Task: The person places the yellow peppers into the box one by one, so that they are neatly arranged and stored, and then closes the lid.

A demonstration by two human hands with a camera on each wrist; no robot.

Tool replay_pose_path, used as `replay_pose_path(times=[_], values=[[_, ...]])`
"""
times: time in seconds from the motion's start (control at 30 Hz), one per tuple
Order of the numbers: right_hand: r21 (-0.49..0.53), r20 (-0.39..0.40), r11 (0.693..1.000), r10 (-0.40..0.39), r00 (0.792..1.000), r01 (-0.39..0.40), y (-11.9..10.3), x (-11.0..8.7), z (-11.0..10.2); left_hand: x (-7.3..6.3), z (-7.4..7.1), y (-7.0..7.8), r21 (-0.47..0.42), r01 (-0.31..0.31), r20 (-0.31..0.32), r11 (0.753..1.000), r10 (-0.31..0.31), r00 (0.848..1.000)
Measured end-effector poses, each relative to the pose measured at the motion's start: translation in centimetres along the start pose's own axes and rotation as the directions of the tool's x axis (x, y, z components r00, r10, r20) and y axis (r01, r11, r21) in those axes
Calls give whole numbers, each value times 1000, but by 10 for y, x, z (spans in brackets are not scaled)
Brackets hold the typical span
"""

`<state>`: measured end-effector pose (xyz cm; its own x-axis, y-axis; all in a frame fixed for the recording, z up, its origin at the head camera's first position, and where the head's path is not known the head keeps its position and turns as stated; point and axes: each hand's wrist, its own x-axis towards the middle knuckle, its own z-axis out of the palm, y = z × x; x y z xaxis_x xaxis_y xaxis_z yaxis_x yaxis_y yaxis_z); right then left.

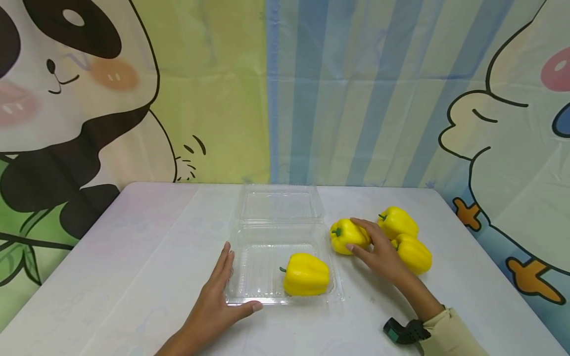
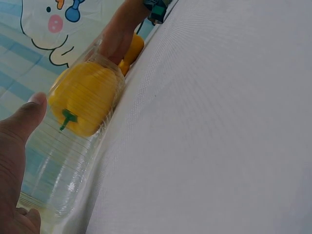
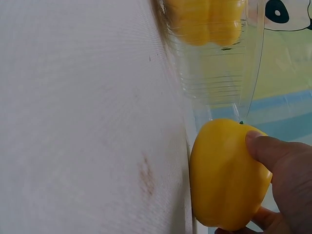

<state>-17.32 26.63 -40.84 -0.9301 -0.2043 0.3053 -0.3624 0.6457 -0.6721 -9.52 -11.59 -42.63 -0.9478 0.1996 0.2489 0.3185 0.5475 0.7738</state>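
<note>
- Right hand (image 1: 383,252): thumb and fingers grasped a glossy yellow bell pepper with a green stem (image 1: 345,238), located just right of the clear, hinged plastic container (image 1: 258,267).
- Left hand (image 1: 215,299): fingers extended, gripping nothing, at the container's left near corner.
- Second yellow bell pepper (image 1: 306,275): lay inside the container, near right, stem leftward.
- Clear plastic lid (image 1: 280,203): lay open on the far side.
- Third yellow bell pepper (image 1: 398,222) and fourth yellow bell pepper (image 1: 415,254): rested at right on the white table (image 1: 133,277), the fourth nearer.

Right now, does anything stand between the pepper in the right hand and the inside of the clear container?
Only the container's right rim; the held pepper is just outside it. The lid lies open behind, out of the way.
</note>
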Motion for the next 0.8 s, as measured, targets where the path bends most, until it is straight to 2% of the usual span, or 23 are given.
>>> replay_pose_path(times=[0.27, 0.8], values=[[-27, 8, 999, 42, 999, -41, -1, -1, 1, 0, 0, 1, 10, 3, 2, 1000, -3, 1000], [-18, -5, 999, 51, 999, -51, -3, 0, 0, 0, 0, 0, -5, -11, 1, 1000, 11, 1000]])
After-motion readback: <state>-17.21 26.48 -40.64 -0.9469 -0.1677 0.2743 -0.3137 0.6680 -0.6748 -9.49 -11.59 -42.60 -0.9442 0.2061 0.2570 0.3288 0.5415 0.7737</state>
